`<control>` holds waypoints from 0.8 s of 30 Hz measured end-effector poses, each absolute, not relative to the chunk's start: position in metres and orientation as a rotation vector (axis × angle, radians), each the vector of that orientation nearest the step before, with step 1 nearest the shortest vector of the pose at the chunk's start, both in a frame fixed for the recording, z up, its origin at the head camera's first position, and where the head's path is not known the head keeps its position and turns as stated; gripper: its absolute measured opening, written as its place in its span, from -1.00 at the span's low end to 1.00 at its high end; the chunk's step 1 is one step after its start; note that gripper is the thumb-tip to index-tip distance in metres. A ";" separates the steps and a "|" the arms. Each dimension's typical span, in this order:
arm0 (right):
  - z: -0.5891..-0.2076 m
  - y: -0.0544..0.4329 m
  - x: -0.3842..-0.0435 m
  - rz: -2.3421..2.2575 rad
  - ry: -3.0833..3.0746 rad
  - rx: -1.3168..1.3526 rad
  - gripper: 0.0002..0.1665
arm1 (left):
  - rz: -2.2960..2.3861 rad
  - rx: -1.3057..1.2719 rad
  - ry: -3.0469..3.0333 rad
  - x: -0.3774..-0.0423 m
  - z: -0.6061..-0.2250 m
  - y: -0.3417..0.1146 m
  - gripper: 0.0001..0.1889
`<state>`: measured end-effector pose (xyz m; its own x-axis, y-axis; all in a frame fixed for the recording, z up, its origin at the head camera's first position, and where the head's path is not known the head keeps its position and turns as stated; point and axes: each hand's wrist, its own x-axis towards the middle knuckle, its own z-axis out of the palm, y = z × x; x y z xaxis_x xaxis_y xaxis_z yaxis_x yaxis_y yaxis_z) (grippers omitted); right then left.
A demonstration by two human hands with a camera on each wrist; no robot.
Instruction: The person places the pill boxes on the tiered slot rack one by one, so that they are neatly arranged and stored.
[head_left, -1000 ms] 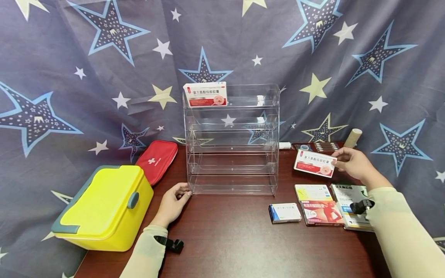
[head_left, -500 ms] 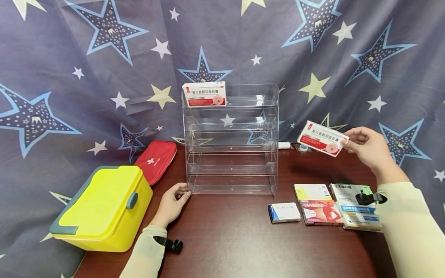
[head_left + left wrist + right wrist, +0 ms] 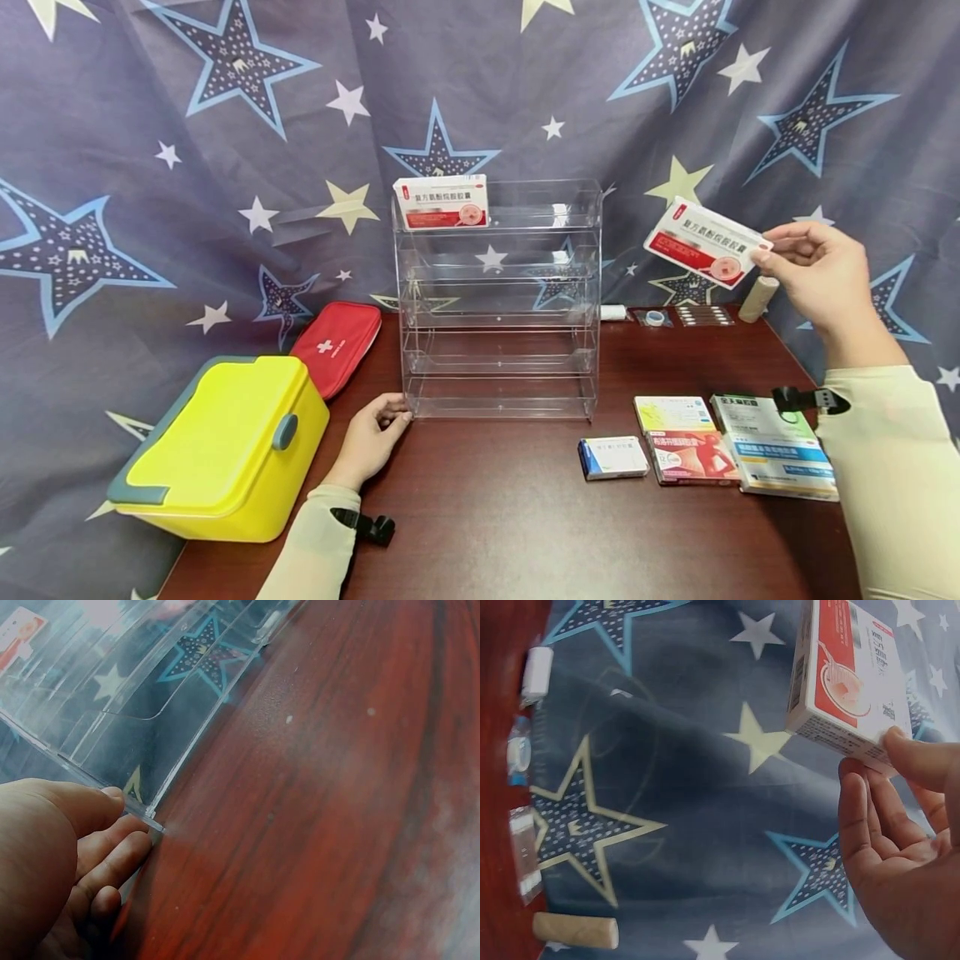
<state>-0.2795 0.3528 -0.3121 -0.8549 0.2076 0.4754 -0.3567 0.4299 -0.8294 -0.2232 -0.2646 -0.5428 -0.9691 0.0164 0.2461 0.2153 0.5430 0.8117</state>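
Observation:
My right hand (image 3: 828, 271) pinches one end of a white and red medicine box (image 3: 707, 242) between thumb and fingers. It is up in the air at the right, tilted, its printed face towards the head camera; the right wrist view shows the same medicine box (image 3: 851, 679) from its end. A clear tiered display rack (image 3: 500, 408) stands mid-table. At its lower left corner, my left hand (image 3: 372, 442) holds the edge, the thumb (image 3: 90, 806) on the side panel and fingertips at the corner. A matching medicine box (image 3: 442, 204) leans upright on the top tier, at the left.
A yellow lidded box (image 3: 225, 442) and a red first-aid pouch (image 3: 337, 346) are on the left. At right lie a blue-white box (image 3: 613, 458), a pink-red box (image 3: 690, 458), a yellow-white box (image 3: 675, 414) and larger boxes (image 3: 776, 450). Small supplies (image 3: 703, 316) line the back.
My right hand has lifted the medicine box up and slightly right, from low over the table to against the curtain; the box tilts more. My left hand stays at the rack's corner.

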 end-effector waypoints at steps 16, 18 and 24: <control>-0.253 0.315 -0.300 1.674 -1.888 0.282 -0.69 | -1.418 -0.183 -2.565 -0.224 -0.542 -0.265 -0.73; -0.246 0.307 -0.305 1.717 -1.833 0.321 -0.69 | -1.421 -0.183 -2.566 -0.223 -0.542 -0.265 -0.73; -0.225 0.281 -0.322 1.695 -1.832 0.329 -0.74 | -1.413 -0.182 -2.570 -0.222 -0.541 -0.265 -0.72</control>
<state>-0.3217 0.2810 -0.2254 -0.7808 0.2212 0.5843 -0.5654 0.1477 -0.8115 -0.2225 -0.2646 -0.5406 -0.9718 0.0099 0.2355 0.2042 0.5344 0.8202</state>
